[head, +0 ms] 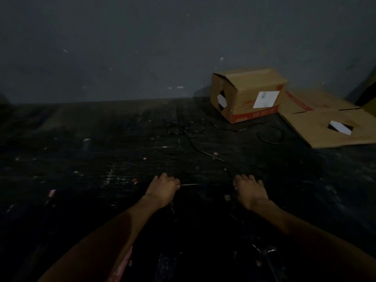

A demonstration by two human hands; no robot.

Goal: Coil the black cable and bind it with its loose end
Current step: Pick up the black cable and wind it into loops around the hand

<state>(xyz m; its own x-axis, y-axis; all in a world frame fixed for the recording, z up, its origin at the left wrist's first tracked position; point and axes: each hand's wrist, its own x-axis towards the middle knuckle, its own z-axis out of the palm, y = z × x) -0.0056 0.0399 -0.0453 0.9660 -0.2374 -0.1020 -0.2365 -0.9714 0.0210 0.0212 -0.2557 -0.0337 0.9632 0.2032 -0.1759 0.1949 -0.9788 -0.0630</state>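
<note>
Stretching a black cable (pixel 195 147) between two hands on a dark, scuffed floor (pixel 101 159).
Left hand (pixel 162 190) and right hand (pixel 249 191) each pinch it with curled fingers; beyond the right hand it trails in loose loops toward a cardboard box (pixel 248 94).

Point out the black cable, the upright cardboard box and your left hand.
black cable (pixel 192 143): head view, run below its tangle.
upright cardboard box (pixel 246 92): head view, front face.
left hand (pixel 162 190): head view, back.
</note>
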